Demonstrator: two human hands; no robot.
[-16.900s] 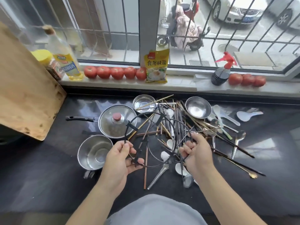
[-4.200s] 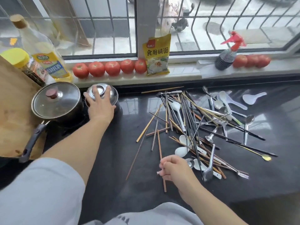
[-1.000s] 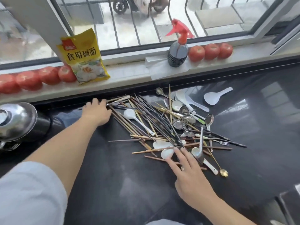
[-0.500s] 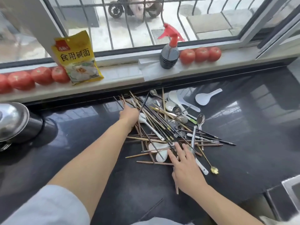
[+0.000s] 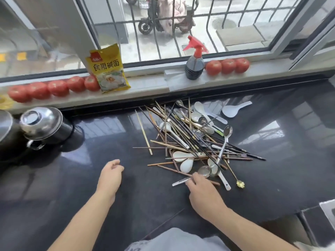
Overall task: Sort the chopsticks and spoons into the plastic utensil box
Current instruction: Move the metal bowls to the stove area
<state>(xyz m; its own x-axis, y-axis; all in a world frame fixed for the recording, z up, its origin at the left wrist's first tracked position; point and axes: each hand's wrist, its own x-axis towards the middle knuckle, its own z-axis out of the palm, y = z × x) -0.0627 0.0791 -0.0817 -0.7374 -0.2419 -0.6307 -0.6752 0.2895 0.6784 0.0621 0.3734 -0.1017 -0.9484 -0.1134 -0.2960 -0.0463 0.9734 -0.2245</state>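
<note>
A tangled pile of chopsticks and spoons (image 5: 190,142) lies on the dark counter (image 5: 90,142), with wooden, black and metal sticks mixed among white and steel spoons. My right hand (image 5: 204,194) is at the pile's near edge, fingertips pinching the handle of a metal spoon (image 5: 181,182). My left hand (image 5: 110,176) hovers left of the pile, fingers loosely curled and holding nothing. A white spoon (image 5: 233,110) lies apart at the far right, and a gold spoon (image 5: 240,183) at the near right. I cannot make out a utensil box.
An upturned steel bowl (image 5: 40,122) sits on a black pot at the left. The windowsill carries tomatoes (image 5: 54,87), a yellow packet (image 5: 108,69), a spray bottle (image 5: 194,66) and more tomatoes (image 5: 228,66). A pale corner (image 5: 328,211) shows at the lower right.
My left hand has drawn back from the pile's far left side to the near counter. My right hand went from lying flat on the pile to pinching the metal spoon's handle.
</note>
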